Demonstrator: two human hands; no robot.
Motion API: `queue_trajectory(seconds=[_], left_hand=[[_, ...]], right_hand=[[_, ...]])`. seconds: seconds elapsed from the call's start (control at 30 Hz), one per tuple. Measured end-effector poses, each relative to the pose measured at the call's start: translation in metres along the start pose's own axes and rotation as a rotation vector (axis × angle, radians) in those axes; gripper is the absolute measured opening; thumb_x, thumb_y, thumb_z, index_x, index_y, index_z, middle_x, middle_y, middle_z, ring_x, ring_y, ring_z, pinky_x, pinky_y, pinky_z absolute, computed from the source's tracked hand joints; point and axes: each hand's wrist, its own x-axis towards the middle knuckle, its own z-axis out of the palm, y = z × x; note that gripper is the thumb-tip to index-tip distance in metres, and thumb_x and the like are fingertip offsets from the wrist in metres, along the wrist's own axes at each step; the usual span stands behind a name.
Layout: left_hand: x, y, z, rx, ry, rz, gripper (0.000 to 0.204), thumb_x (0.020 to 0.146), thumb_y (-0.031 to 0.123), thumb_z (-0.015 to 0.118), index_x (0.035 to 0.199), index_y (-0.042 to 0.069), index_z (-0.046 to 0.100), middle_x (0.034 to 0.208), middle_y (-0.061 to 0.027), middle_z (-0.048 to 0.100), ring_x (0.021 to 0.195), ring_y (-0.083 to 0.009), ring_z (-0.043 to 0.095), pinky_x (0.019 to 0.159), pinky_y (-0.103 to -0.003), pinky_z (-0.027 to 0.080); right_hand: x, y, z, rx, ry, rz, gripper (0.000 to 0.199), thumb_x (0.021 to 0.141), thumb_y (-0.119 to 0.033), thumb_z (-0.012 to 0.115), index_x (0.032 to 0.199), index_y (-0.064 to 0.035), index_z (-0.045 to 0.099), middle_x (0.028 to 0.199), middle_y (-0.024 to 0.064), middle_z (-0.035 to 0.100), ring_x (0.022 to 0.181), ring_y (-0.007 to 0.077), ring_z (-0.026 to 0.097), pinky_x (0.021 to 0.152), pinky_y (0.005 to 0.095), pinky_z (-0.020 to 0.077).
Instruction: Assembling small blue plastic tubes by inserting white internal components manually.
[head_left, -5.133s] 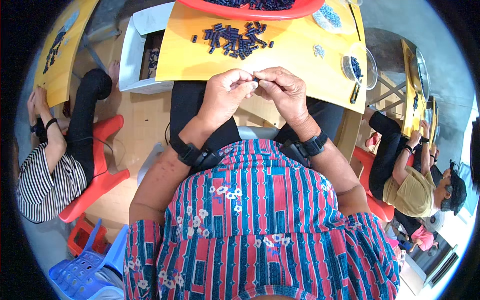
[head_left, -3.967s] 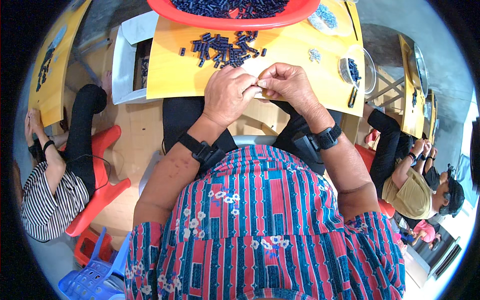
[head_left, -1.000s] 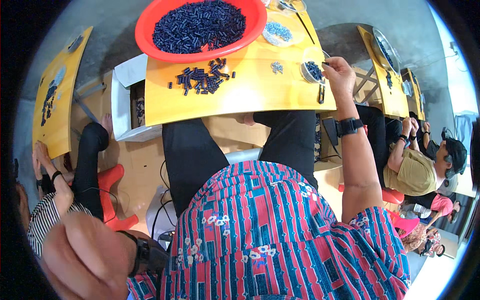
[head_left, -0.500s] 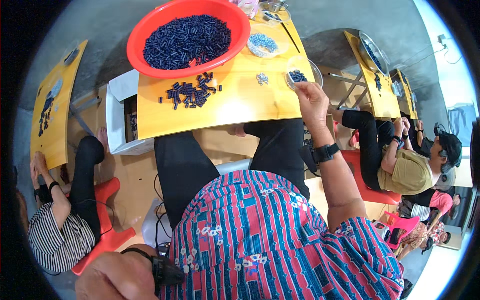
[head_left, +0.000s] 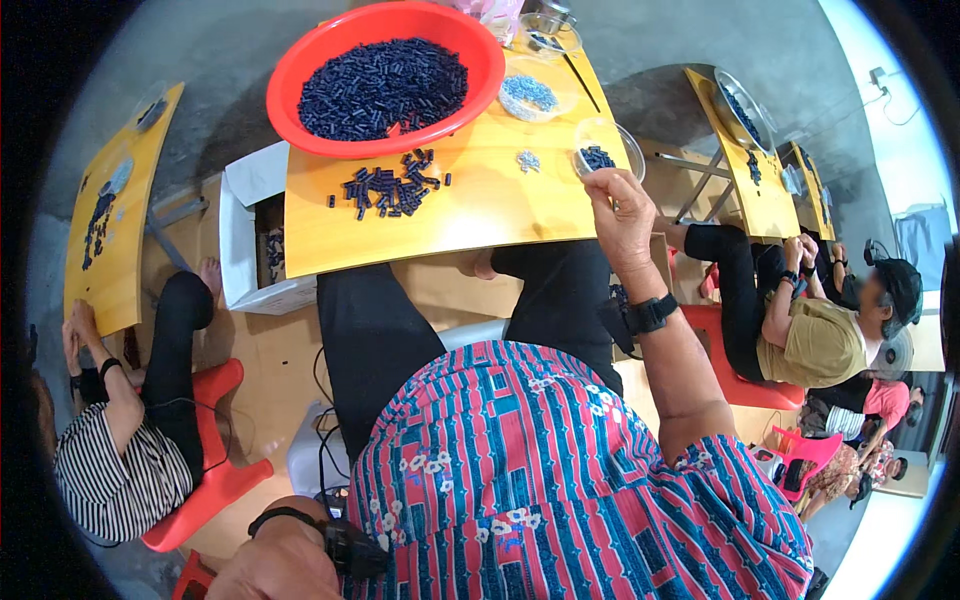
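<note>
My right hand is above the table's right front corner, beside a clear round bowl with dark cylindrical pieces in it. Its thumb and fingers are pinched together at the bowl's near rim; anything between them is too small to make out. A black strap with a small device circles that wrist. My left hand is raised close at the lower left edge, cut off by the picture, its fingers hidden. A loose heap of dark blue short tubes and a small pile of clear bits lie on the yellow table.
A big red basin full of dark tubes stands at the back, next to a clear tub of pale blue bits. An open white box sits left of the table. Other people sit at yellow tables on both sides.
The view has shifted slightly, moving the table and basin a little rightward. My right hand stays pinched by the bowl. My left wrist has moved a little rightward at the lower edge.
</note>
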Motion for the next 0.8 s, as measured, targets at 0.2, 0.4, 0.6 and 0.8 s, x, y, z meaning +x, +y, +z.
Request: queue_trajectory(seconds=[0.2,0.4,0.6,0.8], left_hand=[[0.001,0.004,0.002,0.062,0.076,0.048,0.02,0.092,0.019,0.048,0.111,0.022,0.057,0.074,0.0057,0.057,0.061,-0.0096,0.044,0.058,-0.026,0.039],[-0.004,0.019,-0.008,0.188,0.169,-0.034,0.009,0.087,0.014,0.059,0.085,0.017,0.051,0.073,0.0086,0.051,0.062,-0.0073,0.043,0.06,-0.023,0.036],[0.012,0.014,-0.014,0.081,0.123,-0.256,0.022,0.084,0.016,0.063,0.071,0.015,0.045,0.067,0.0072,0.049,0.06,-0.0086,0.043,0.058,-0.024,0.037],[0.028,0.006,-0.026,-0.021,-0.049,-0.271,0.02,0.08,0.016,0.065,0.069,0.013,0.049,0.065,0.0063,0.05,0.058,-0.009,0.046,0.056,-0.025,0.039]], right_hand=[[0.0,-0.019,0.004,0.018,-0.073,-0.028,0.009,0.079,0.004,0.064,0.084,-0.0022,0.066,0.085,0.0073,0.066,0.08,0.0174,0.064,0.071,0.0259,0.0494],[0.002,-0.021,0.009,0.091,-0.073,-0.025,0.012,0.077,0.004,0.061,0.083,-0.0045,0.067,0.083,0.0098,0.065,0.077,0.0233,0.064,0.068,0.0305,0.0501],[-0.004,-0.018,0.01,0.105,-0.088,0.012,0.013,0.076,0.004,0.061,0.082,-0.005,0.067,0.082,0.0093,0.065,0.076,0.0226,0.064,0.069,0.0306,0.0502],[-0.008,-0.012,0.008,0.048,-0.097,-0.043,0.011,0.079,0.006,0.064,0.085,-0.0028,0.066,0.087,0.0053,0.064,0.078,0.0117,0.062,0.065,0.0228,0.0498]])
